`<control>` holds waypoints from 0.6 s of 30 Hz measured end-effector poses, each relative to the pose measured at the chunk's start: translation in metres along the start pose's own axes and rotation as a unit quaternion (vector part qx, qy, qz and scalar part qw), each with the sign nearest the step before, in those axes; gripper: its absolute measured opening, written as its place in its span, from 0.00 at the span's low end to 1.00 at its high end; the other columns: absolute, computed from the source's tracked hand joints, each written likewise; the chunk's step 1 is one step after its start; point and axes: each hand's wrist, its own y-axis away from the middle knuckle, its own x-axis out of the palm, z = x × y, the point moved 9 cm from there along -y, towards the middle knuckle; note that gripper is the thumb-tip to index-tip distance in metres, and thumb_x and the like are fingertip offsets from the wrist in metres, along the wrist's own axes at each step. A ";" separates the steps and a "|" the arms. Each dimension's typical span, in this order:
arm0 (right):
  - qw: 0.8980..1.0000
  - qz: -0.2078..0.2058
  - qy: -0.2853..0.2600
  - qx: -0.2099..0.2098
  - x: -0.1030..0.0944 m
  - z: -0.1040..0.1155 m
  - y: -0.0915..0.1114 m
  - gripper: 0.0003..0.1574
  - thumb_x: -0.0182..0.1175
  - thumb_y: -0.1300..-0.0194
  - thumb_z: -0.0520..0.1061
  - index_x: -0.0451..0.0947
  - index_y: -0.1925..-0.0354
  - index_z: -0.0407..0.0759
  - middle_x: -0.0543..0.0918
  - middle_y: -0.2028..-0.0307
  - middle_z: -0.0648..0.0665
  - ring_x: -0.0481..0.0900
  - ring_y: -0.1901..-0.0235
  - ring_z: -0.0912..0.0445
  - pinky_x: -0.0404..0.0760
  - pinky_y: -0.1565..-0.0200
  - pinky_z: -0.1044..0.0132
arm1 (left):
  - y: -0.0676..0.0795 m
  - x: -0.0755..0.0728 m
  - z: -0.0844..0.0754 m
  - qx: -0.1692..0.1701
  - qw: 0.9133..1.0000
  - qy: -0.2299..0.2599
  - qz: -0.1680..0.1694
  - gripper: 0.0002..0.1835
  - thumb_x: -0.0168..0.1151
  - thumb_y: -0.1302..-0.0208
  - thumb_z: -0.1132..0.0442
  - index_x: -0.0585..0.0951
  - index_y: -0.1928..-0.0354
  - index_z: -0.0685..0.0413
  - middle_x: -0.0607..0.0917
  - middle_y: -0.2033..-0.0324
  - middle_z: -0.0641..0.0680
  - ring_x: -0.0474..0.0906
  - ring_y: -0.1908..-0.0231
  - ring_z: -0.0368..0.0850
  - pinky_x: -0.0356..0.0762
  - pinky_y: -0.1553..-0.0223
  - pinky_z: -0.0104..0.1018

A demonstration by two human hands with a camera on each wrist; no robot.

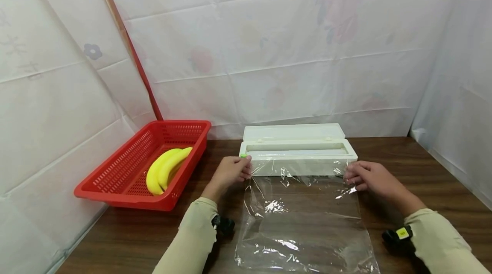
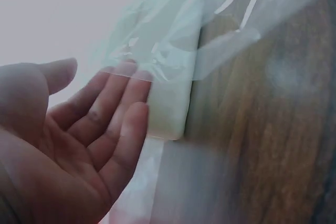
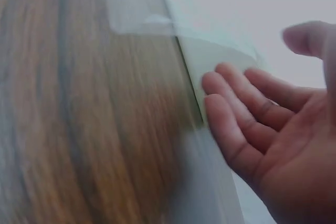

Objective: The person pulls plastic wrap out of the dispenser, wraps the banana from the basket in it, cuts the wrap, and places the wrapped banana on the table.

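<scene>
A white cling film dispenser (image 1: 297, 167) sits on the table with its lid (image 1: 294, 132) raised. A sheet of clear cling film (image 1: 303, 231) stretches from it toward me, over the tabletop. At the sheet's left edge is my left hand (image 1: 229, 171); in the left wrist view its loosely bent fingers (image 2: 113, 111) meet the film, thumb apart. My right hand (image 1: 370, 180) is by the dispenser's right front corner, beside the other film edge. The right wrist view shows its fingers (image 3: 252, 114) slightly bent and the thumb away from them.
To the left stands a red plastic basket (image 1: 132, 200) with yellow bananas (image 1: 165, 170) inside. A bright green piece (image 1: 243, 155) shows at the dispenser's left end. White patterned sheeting (image 1: 269, 52) hangs behind and on both sides of the brown wooden table (image 1: 399, 154).
</scene>
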 end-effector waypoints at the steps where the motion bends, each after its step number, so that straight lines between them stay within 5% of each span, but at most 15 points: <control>1: 1.000 -0.012 -0.009 0.002 -0.001 0.000 -0.001 0.31 0.49 0.21 0.53 0.73 0.43 0.23 0.86 0.57 0.37 0.85 0.61 0.56 0.85 0.62 0.60 | 0.000 -0.001 -0.001 0.005 1.000 0.007 -0.009 0.20 0.60 0.28 0.51 0.86 0.65 0.65 0.87 0.73 0.56 0.85 0.73 0.47 0.83 0.67 0.42; 9: 0.995 -0.091 -0.047 0.016 -0.004 -0.003 -0.004 0.33 0.52 0.23 0.57 0.76 0.49 0.24 0.87 0.63 0.45 0.84 0.66 0.60 0.85 0.64 0.60 | -0.002 -0.003 -0.003 0.025 0.999 0.033 -0.027 0.15 0.61 0.29 0.57 0.85 0.65 0.65 0.86 0.73 0.55 0.83 0.74 0.44 0.83 0.68 0.43; 18: 0.988 -0.119 -0.100 -0.012 -0.003 0.001 0.000 0.26 0.58 0.25 0.52 0.76 0.53 0.26 0.87 0.63 0.51 0.84 0.63 0.63 0.85 0.63 0.63 | 0.002 -0.004 -0.009 0.033 0.999 0.022 -0.037 0.14 0.61 0.28 0.59 0.85 0.66 0.65 0.87 0.72 0.56 0.83 0.72 0.43 0.83 0.68 0.41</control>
